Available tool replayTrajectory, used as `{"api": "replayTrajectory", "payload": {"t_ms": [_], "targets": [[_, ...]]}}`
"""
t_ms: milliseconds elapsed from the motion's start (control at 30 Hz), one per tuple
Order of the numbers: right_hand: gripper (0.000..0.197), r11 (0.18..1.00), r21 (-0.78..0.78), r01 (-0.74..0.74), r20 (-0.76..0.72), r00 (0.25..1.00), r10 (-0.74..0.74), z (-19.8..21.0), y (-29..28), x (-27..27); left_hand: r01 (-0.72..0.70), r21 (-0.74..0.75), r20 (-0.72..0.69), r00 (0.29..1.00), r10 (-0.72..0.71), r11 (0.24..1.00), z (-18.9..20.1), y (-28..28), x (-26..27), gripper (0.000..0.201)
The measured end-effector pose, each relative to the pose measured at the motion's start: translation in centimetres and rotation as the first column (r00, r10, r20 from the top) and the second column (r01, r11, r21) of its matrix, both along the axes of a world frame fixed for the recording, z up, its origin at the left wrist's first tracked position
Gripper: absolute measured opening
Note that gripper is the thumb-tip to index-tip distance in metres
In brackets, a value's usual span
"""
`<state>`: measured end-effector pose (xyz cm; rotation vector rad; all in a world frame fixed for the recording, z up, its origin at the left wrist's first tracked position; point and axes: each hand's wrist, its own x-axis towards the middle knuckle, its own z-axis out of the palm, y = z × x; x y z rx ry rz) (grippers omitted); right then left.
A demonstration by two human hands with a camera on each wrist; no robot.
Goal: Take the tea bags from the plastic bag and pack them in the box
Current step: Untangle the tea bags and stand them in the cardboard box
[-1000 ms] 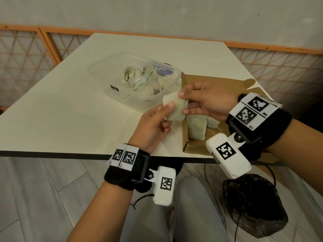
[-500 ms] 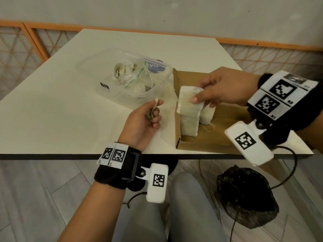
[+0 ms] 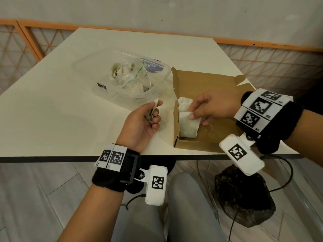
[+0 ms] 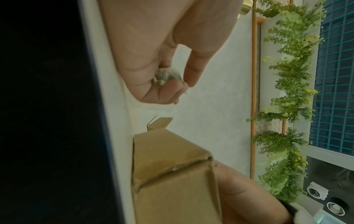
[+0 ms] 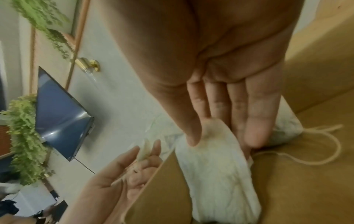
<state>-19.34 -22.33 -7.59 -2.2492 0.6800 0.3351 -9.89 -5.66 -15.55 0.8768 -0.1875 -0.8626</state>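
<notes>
An open brown cardboard box (image 3: 209,84) lies on the white table, right of centre. Two white tea bags stand along its left wall. My right hand (image 3: 194,114) is inside the box and pinches the top of the nearer tea bag (image 3: 188,127) between thumb and fingers; the right wrist view shows the tea bag (image 5: 214,166) under my thumb. The farther tea bag (image 3: 184,104) is partly hidden by my fingers. My left hand (image 3: 155,110) hovers just left of the box and pinches a small pale scrap (image 3: 154,106), also visible as the scrap (image 4: 168,75). The plastic bag (image 3: 129,79) holds more tea bags.
The plastic bag lies in a clear plastic tub (image 3: 90,67) behind my left hand, close to the box's left wall. The table's dark front edge (image 3: 52,158) runs below both wrists. A black sack (image 3: 244,198) and cables sit on the floor under the right side.
The right hand carried the tea bag from between both hands down into the box beside the other one. The left hand let go of it and kept a small scrap.
</notes>
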Motion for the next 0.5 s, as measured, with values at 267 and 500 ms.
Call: {"api": "replayTrajectory", "payload": {"t_ms": [267, 500], "targets": [[0.015, 0.976, -0.150, -0.159, 0.145, 0.973, 0.181, -1.3, 2.2, -3.5, 0.012, -0.011, -0.001, 1.000, -0.012, 1.000, 0.0, 0.0, 0.0, 0.022], [0.016, 0.999, -0.032, 0.012, 0.344, 0.939, 0.000, -1.2, 2.9, -2.2, -0.008, -0.001, 0.149, 0.989, 0.008, 1.000, 0.1, 0.1, -0.7, 0.016]]}}
